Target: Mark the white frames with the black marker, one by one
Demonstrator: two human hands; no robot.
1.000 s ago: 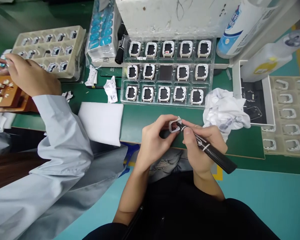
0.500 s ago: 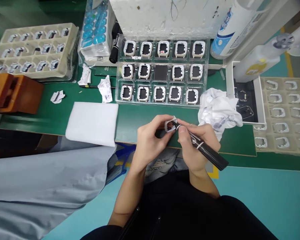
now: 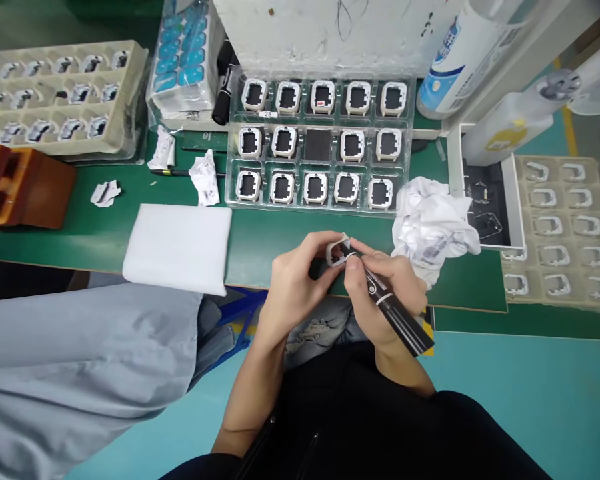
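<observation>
- left hand (image 3: 295, 280) pinches a small white frame (image 3: 329, 253) between thumb and fingers, near the surface's (image 3: 260, 247) front edge
- right hand (image 3: 380, 283) grips a black marker (image 3: 393, 310), tip at the frame, knuckles just beside a crumpled cloth (image 3: 430, 223)
- room between transparent tray (image 3: 300, 165) and front edge: a narrow green strip, white pad (image 3: 177, 247) at its left

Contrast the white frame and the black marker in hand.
Color: the white frame is pale; the black marker is dark with light bands.
Shape: the frame is an open ring, the marker a long barrel.
Hold: the left hand has the frame, the right hand the marker.
Shared: both are held.
</observation>
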